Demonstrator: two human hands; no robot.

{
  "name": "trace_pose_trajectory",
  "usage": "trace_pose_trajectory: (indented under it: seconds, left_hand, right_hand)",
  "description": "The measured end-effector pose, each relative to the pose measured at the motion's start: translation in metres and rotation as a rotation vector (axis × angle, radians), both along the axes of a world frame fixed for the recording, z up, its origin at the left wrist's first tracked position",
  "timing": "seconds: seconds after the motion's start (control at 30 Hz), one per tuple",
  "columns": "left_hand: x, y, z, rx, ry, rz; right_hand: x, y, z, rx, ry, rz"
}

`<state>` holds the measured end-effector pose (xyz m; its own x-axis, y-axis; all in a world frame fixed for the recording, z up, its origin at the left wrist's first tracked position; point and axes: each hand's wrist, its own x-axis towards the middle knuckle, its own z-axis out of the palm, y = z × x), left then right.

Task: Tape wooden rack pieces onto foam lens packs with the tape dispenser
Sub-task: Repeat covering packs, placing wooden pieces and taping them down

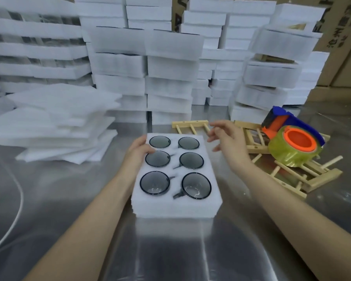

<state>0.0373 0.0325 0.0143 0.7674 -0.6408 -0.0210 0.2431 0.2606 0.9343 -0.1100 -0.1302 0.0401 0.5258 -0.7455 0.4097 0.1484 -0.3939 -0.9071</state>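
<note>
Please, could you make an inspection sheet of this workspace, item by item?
Surface: shiny metal table.
Job's things: foam lens pack, six round lenses, at centre; wooden rack pieces to its right; tape dispenser lying on them.
Clutter: loose foam sheets piled at left.
Grippers: left hand holds the pack's left edge; right hand open, near the pack's far right corner.
Cables: white cable on the table, far left.
Surroundings: stacked foam packs behind; cardboard boxes at right.
</note>
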Motion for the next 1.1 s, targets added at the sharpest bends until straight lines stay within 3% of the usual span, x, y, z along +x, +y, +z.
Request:
trace_pose_trajectory:
  seconds: [0.07,0.2,0.3,0.37,0.43,0.5,0.57,0.63,0.7,0.77,1.1]
  left_hand:
    - [0.003,0.0,0.001,0.072,-0.044,0.099]
    - [0.008,-0.003,-0.005,0.081,-0.183,0.2]
    - [-0.002,-0.011,-0.003,0.027,-0.221,0.227]
    - [-0.01,-0.013,0.0,0.053,-0.314,0.251]
    - [-0.011,-0.005,0.007,0.127,-0.679,0.374]
    - [-0.002,0.012,0.016,0.184,-1.2,0.608]
    - [0.016,0.029,0.024,0.325,-1.468,0.917]
    - [0.032,0.046,0.027,0.544,-1.394,1.078]
    - [0.045,0.059,0.022,0.723,-1.186,1.086]
    - [0.053,0.066,0.018,0.78,-1.037,1.026]
    - [0.062,0.071,0.014,0.862,-1.086,1.043]
  right_hand:
    - [0.029,-0.015,-0.013,0.15,0.043,-0.039]
    - [0.053,-0.022,-0.038,0.182,0.083,-0.071]
    - [0.043,-0.019,-0.036,0.336,-0.066,-0.056]
    - [0.028,-0.012,-0.031,0.312,-0.155,0.017]
    - [0.006,0.002,-0.02,0.001,-0.104,0.155]
    - [-0.015,0.019,-0.007,-0.329,0.072,0.369]
    - [-0.029,0.033,0.004,-0.468,0.319,0.558]
    - [-0.037,0.04,0.011,-0.587,0.503,0.629]
    - [-0.043,0.043,0.015,-0.609,0.61,0.662]
    - [-0.045,0.044,0.017,-0.649,0.673,0.664]
    - [-0.036,0.04,-0.001,-0.682,0.497,0.4]
